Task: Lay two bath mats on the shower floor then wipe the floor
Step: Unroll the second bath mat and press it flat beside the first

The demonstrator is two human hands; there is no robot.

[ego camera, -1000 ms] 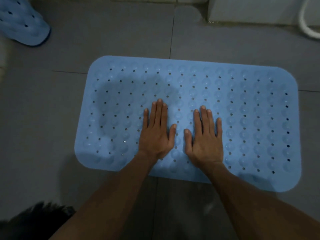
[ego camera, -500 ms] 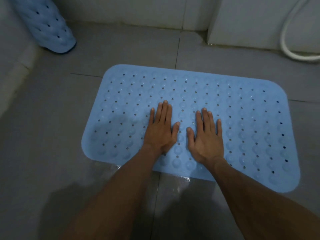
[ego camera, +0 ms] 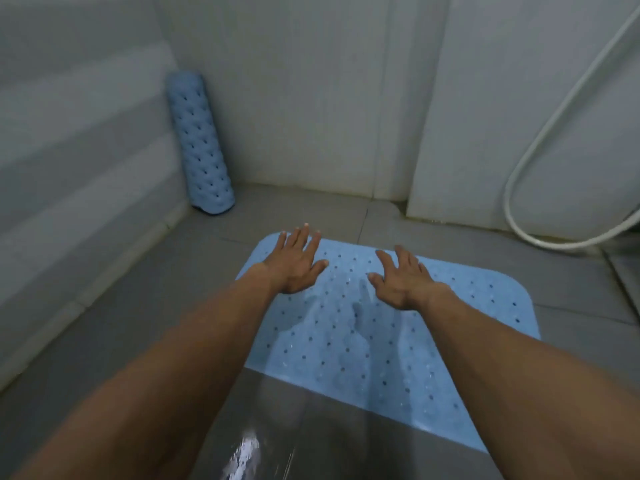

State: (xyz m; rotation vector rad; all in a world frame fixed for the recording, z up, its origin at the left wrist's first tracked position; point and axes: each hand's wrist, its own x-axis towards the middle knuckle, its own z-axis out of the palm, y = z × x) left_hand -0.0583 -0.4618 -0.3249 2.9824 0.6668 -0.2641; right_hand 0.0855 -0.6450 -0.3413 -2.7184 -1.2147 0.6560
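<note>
A light blue bath mat (ego camera: 391, 344) with small holes lies flat on the grey tiled shower floor (ego camera: 114, 320). My left hand (ego camera: 296, 261) hovers over the mat's far left corner, fingers spread, palm down. My right hand (ego camera: 401, 277) hangs over the mat's far middle, fingers apart, holding nothing. Both hands look lifted off the mat, with their shadows on it below. A second blue mat (ego camera: 201, 147), rolled up, stands upright in the far left corner against the wall.
White walls close the stall at the back and left. A white shower hose (ego camera: 530, 157) loops down the right wall to the floor. A wet shiny patch (ego camera: 242, 455) lies on the tiles near me.
My hands were pressed flat side by side on the mat's middle; now they are raised, spread apart and reaching toward its far edge. My view has tilted up, showing the walls and rolled mat.
</note>
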